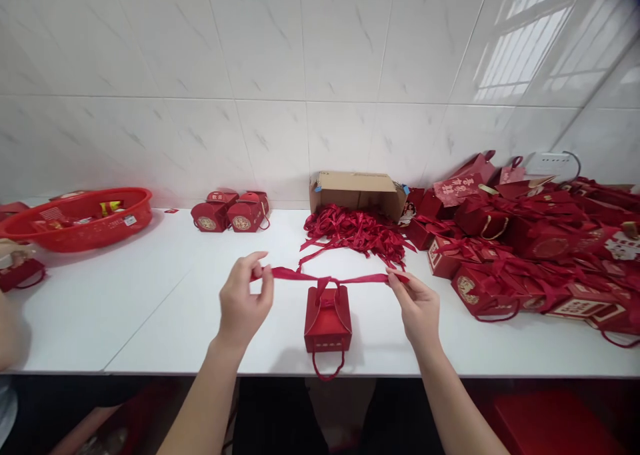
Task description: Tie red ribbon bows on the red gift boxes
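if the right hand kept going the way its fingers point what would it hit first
Most likely the pile of loose red ribbons, its near edge. The right hand pinches the end of a ribbon with fingers aimed forward and slightly left; bare table lies between, though depth is unclear.

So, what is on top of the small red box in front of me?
A red ribbon crosses the top of the box, held at its ends by the left hand and the right hand. The box is closed, so its inside is hidden.
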{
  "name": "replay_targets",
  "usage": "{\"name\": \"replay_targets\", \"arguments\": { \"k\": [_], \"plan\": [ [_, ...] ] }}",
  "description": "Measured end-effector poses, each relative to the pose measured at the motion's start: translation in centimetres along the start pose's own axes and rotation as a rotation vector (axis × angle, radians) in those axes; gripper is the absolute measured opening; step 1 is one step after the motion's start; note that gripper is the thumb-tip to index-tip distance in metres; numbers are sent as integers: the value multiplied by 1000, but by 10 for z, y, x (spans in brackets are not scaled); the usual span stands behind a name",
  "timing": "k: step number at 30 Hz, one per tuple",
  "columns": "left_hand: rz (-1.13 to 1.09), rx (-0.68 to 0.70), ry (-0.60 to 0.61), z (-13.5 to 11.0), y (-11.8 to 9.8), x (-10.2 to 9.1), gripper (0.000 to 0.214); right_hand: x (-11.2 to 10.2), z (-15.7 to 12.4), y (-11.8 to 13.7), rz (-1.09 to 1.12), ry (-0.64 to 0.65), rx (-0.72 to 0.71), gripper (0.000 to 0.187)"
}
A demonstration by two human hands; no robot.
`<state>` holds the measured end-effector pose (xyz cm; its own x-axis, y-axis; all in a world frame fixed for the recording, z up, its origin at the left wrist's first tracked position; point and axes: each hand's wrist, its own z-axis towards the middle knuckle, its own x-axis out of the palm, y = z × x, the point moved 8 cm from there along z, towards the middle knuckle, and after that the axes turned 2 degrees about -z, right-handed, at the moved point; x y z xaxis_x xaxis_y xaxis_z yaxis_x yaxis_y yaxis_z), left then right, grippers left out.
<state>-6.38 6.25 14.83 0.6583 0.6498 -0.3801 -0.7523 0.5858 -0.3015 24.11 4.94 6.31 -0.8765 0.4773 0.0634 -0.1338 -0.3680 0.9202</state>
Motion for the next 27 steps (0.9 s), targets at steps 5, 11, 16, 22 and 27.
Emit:
{"name": "replay_targets", "arguments": {
  "k": [5, 11, 16, 22, 27],
  "plan": [
    [141, -261, 109, -52, 60, -13, 27, -57, -23, -67, -59, -114, 298, 31],
    [107, -417, 503, -108, 102, 19, 27, -79, -45, -123, -26, -65, 518, 46],
    [123, -452, 474, -100, 98, 25, 8, -85, -33, -97, -242, -182, 381, 57],
    [-462, -562, 530, -89, 45, 66, 14, 2, -19, -52, -304, 266, 125, 37],
    [-562, -561, 615, -93, 14, 90, 15, 66, -34, -54, -277, 523, 173, 35]
  ]
}}
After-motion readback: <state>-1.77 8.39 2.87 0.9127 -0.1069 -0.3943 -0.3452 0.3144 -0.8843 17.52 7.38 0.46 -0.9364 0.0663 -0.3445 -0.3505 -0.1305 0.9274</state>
